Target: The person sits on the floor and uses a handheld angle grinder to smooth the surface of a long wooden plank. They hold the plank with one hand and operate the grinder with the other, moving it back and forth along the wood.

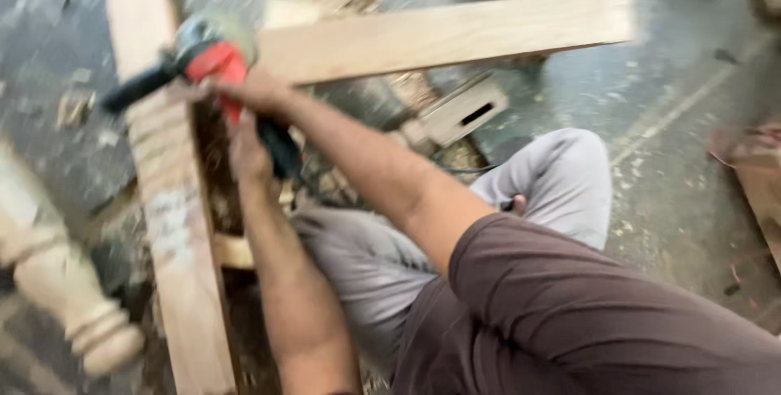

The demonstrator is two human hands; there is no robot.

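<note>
Both my hands grip a red and black angle grinder (213,60) over a long pale wooden plank (175,232) that runs from the top left down to the bottom. My right hand (254,91) wraps the red body near the head. Just below it, my left hand (246,151) holds the black rear handle. The grinder's black side handle (134,88) sticks out to the left across the plank. The frame is motion-blurred, so the disc itself cannot be made out.
A second plank (443,35) lies crosswise at the top. A turned wooden leg (61,285) lies at the lower left. A small slotted wooden block (464,110) sits by my grey-trousered knee (561,179). Sawdust and chips cover the concrete floor (675,118).
</note>
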